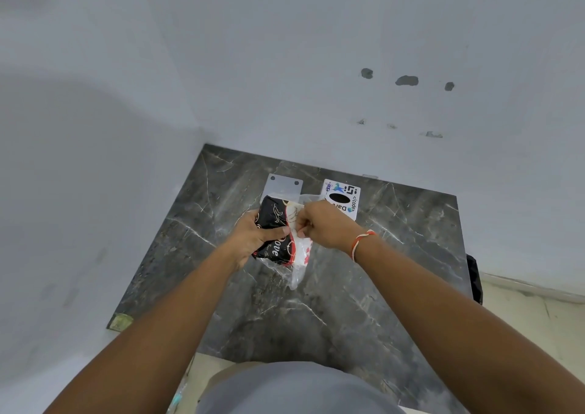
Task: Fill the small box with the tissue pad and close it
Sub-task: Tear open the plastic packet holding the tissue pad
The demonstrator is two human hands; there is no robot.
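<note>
A black, red and white printed tissue pack (273, 223) in clear plastic wrap is held above the dark marble table (348, 280). My left hand (253, 239) grips the pack from its left side. My right hand (319, 223) pinches the white tissue and plastic at the pack's right edge. A loose tail of clear plastic (299, 271) hangs below the pack. Behind my right hand lies the small white box (343, 199), printed with logos and a black oval opening on top. Its near part is hidden by my hand.
A flat grey plate with two holes (285, 185) lies on the table behind the pack. White walls close in at the back and left. The table's right edge has a dark object (474, 279) beside it, above a pale floor.
</note>
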